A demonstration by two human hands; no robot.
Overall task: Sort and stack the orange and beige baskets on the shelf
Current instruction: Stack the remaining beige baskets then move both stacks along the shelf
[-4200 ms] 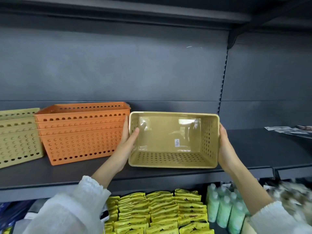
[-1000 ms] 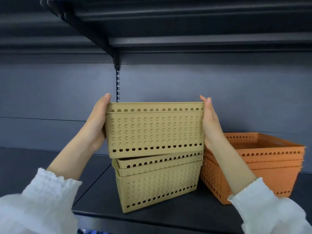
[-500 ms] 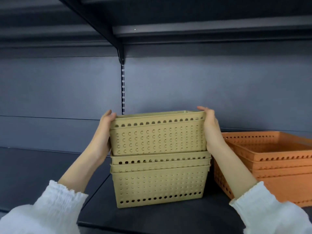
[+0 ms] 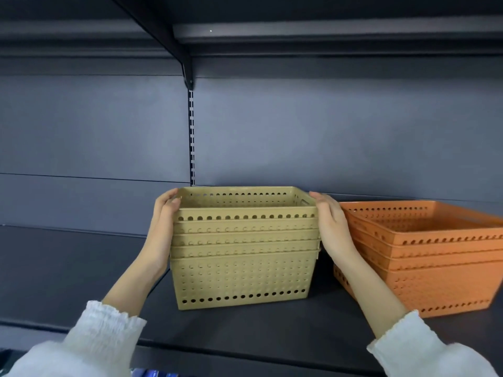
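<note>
Head view: mid-frame, the top beige basket (image 4: 245, 210) is clasped at its ends by the left hand (image 4: 163, 227) and right hand (image 4: 330, 227) (orange stack (image 4: 435, 257) at right); even downward pressure is advised.

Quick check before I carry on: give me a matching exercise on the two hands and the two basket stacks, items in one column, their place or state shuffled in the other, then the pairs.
Column one:
1. left hand
2. right hand
3. beige stack
4. orange stack

Column two:
A. stands untouched at the right of the shelf
B. pressed against the beige stack's right end
C. nested pile held between both hands
D. pressed against the beige stack's left end

Pairs: 1-D, 2-B, 3-C, 4-A
</note>
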